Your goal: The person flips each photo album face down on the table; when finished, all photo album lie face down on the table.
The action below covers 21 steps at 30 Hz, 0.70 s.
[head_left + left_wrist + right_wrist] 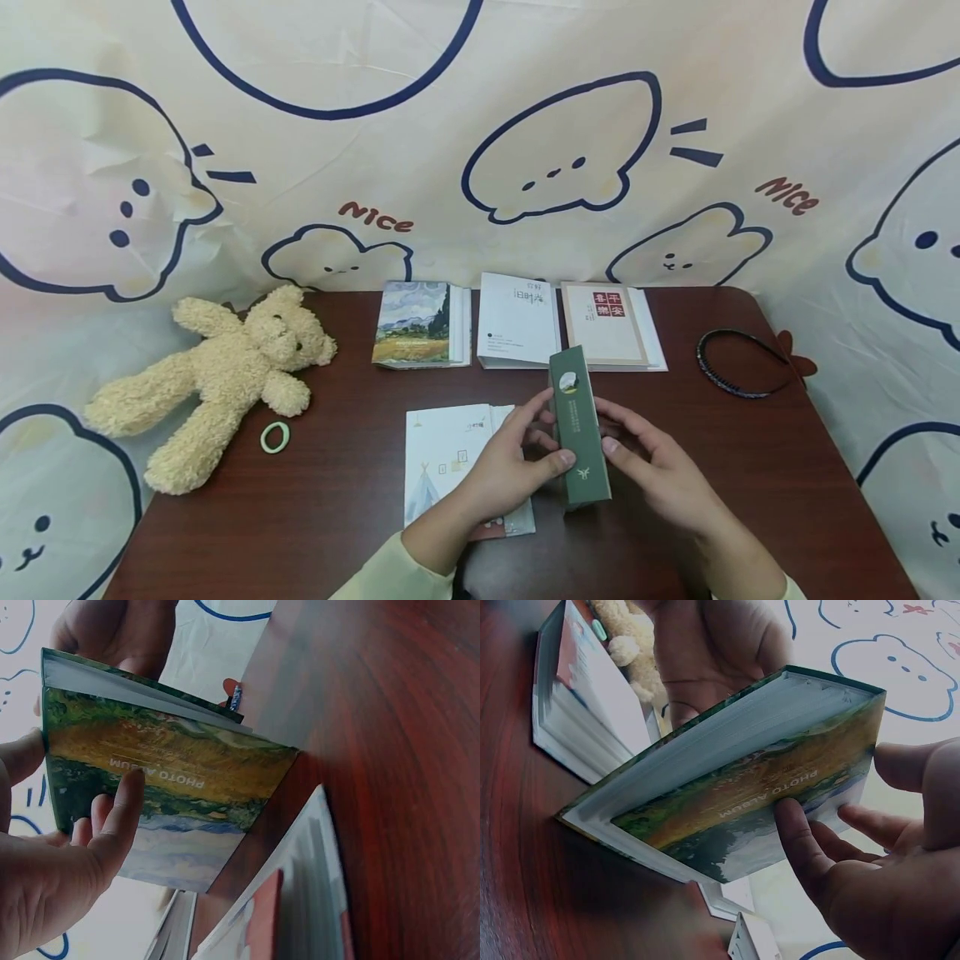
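Observation:
A photo album (581,442) with a green spine stands on edge between both hands, its spine turned up toward me. My left hand (498,467) pinches it from the left, thumb on the spine and fingers against the painted landscape cover (165,750). On the other side my right hand (667,475) grips it, thumb near the spine edge, fingers on the cover (780,795) marked PHOTO ALBUM. White page edges (705,750) show between the covers. Whether its lower edge touches the table I cannot tell. Partly behind my left hand lies a white album (442,450) with a tent drawing.
Along the back of the brown table (300,517) lie a landscape album (412,321), a white album (517,321) and one with a red seal (607,304). A teddy bear (225,367) and green ring (275,437) are left; a dark headband (727,390) is right.

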Available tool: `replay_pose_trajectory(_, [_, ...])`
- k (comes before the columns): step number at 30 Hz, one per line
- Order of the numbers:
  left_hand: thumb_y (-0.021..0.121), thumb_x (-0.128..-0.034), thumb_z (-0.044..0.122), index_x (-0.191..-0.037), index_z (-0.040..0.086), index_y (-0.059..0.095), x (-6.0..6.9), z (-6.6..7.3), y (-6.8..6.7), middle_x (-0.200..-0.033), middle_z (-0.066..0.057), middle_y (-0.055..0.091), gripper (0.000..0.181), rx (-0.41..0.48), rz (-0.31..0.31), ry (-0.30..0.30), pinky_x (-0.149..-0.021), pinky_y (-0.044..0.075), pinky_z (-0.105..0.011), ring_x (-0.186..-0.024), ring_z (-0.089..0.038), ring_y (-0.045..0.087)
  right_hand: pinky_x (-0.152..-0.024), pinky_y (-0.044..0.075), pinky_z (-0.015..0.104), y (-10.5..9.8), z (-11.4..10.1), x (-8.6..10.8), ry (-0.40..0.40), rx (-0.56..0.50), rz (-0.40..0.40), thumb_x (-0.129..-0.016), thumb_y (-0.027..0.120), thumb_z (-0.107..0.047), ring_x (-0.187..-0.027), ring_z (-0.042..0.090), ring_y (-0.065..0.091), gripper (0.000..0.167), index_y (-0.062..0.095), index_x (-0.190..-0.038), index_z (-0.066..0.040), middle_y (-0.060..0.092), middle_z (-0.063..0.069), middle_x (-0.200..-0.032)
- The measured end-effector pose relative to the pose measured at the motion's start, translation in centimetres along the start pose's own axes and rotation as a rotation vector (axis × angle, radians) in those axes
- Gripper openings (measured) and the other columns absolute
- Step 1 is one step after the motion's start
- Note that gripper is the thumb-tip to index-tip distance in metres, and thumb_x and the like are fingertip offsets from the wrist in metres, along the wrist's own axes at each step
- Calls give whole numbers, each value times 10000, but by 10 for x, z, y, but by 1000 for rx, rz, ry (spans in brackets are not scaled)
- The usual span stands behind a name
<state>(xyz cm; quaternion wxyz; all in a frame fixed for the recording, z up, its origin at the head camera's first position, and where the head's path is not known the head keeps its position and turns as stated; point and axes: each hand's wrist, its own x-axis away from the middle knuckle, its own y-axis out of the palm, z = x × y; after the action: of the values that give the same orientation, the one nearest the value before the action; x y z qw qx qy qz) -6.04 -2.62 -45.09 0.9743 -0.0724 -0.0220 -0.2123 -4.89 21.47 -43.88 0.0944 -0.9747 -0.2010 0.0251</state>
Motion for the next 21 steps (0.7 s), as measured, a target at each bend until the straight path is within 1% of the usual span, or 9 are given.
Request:
replay_pose_trajectory(4, [759,-968,315,-1618,182,349,-1,-3,4,-1329,-100,515,780,-26,-21,-11,-979,493,-496,-1084,-149,638,-967,537,266,-4,-1,2,9,-22,8,-1095,506,-98,-1271,160,584,483,399,-1556,3,528,257,-1442])
replay_pose_trajectory(7, [737,-981,344,-1621,207,348,0,-5,8,-1337,-70,512,762,-32,-43,-26,-989,493,-489,-1112,-157,626,-955,545,273,-7,-2,4,29,-42,17,-1098,501,-99,-1260,134,593,492,376,-1558,21,517,285,-1445])
replay_pose_trajectory(11, [721,-988,367,-1618,241,356,1,-9,13,-1337,-44,507,739,-14,-56,-45,-991,493,-470,-1139,-192,608,-920,568,305,-10,-4,6,74,-69,27,-1105,497,-122,-1222,133,616,502,353,-1564,22,520,307,-1427])
replay_pose_trajectory(15, [729,-982,356,-1610,248,371,1,-14,19,-1312,-50,506,731,-35,-57,-32,-982,497,-426,-1134,-220,609,-885,586,333,-12,-5,8,111,-74,39,-1107,502,-143,-1178,161,643,518,336,-1570,18,534,316,-1406])
replay_pose_trajectory(18, [732,-981,342,-1607,223,380,1,-16,22,-1291,-53,507,728,-70,-61,-10,-964,510,-401,-1130,-251,616,-872,589,333,-14,-5,10,128,-71,52,-1105,510,-146,-1159,171,655,532,322,-1574,21,534,327,-1403])
replay_pose_trajectory(21, [726,-983,353,-1607,211,383,2,-19,24,-1291,-50,510,725,-103,-68,-2,-957,516,-384,-1134,-258,618,-851,595,342,-15,-3,11,148,-66,71,-1102,520,-153,-1152,160,655,547,311,-1577,21,524,330,-1411])
